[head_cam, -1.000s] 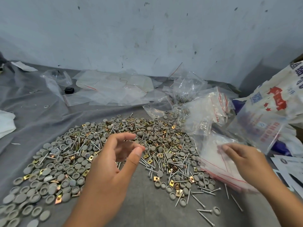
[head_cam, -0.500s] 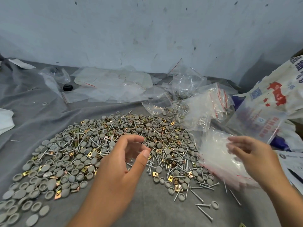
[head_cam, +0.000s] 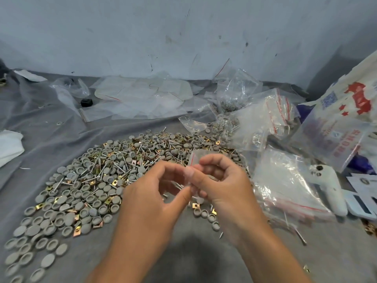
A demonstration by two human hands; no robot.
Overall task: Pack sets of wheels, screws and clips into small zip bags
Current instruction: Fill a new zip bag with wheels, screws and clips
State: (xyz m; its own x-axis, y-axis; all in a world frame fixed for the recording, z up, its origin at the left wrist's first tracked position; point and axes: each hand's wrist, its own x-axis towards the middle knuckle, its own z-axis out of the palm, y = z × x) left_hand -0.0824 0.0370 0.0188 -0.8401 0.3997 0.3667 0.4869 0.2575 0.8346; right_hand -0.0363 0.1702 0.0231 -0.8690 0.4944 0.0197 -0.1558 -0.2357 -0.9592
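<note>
A wide heap of grey wheels, metal screws and gold clips [head_cam: 106, 176] covers the grey cloth in the middle. Over the heap's near right side my right hand [head_cam: 222, 188] pinches a small clear zip bag [head_cam: 194, 160] with a red line, held upright. My left hand [head_cam: 155, 193] meets it there, thumb and fingertips at the bag's lower edge. A stack of empty small zip bags [head_cam: 285, 186] lies to the right.
Larger clear bags [head_cam: 263, 119] holding parts lie at the back right, flat empty bags [head_cam: 142, 97] at the back. A printed white sack [head_cam: 350, 103] and a white phone [head_cam: 328, 184] sit at the right. White cloth [head_cam: 9, 146] lies at the left edge.
My right hand came left from the bag stack carrying one small zip bag. My left hand rose to meet it, and both now hold the bag over the heap.
</note>
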